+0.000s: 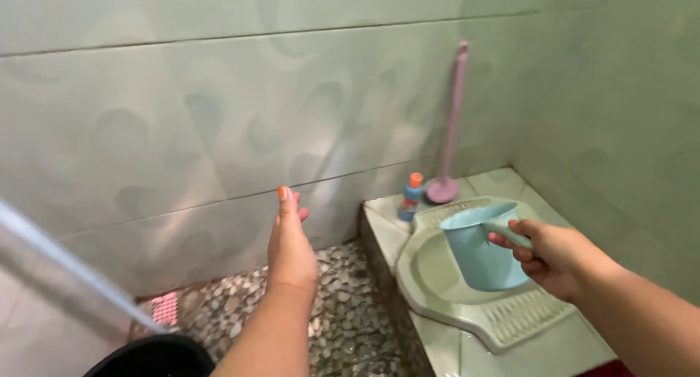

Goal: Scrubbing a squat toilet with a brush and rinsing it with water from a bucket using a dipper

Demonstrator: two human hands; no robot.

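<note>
1. Right hand (550,257) closed around the handle of a light blue dipper (481,246), so that grip is full.
2. Dipper hanging upright right over the squat toilet (525,315), above the bowl part, not touching it as far as can be told.
3. Handle sticking out toward the right, straight into the right palm; cup body sitting to the left of the knuckles. Long axis roughly left-right, mouth facing up.
4. Left hand (290,246) empty, fingers straight and together, palm edge-on, held out over the pebble floor (343,326) close to the tiled wall (182,129). Holding nothing, touching nothing.
5. Left hand well apart from the dipper, off to its left, with the raised step edge between them. Right hand obviously the nearer one, already on it.
6. Back corner: small bottle (412,196) with an orange cap, and just beside it a pink brush (450,129) leaning on the wall. Both behind the dipper, near but clear of it.
7. Dark bucket rim (157,355) at the bottom left, below the left forearm.
</note>
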